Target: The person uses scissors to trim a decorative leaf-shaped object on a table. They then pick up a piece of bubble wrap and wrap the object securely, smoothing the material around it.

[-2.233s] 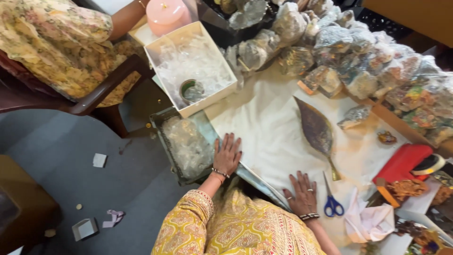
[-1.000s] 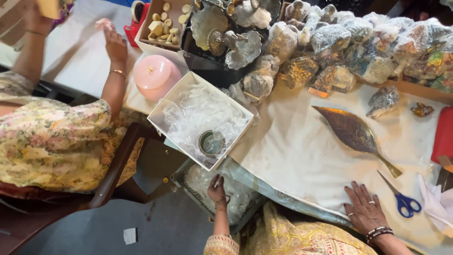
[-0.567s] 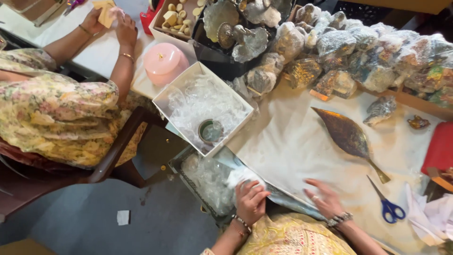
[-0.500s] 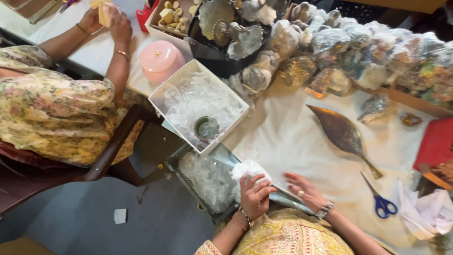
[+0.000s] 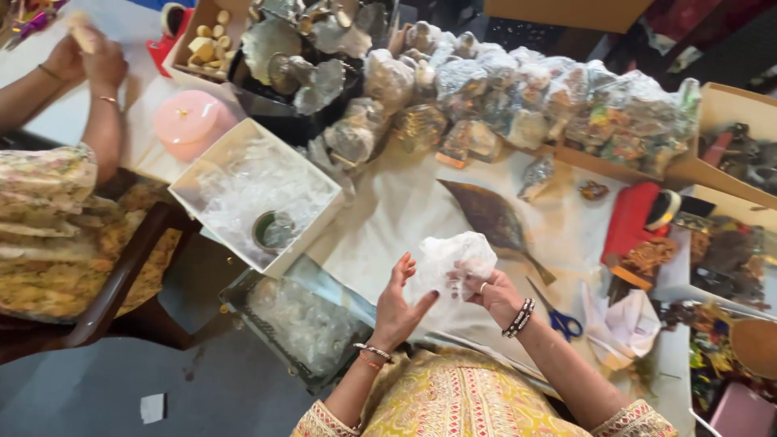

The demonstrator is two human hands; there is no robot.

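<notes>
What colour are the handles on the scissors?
Blue; the scissors' blue plastic handles show best in the head view, beside the right hand.
</notes>
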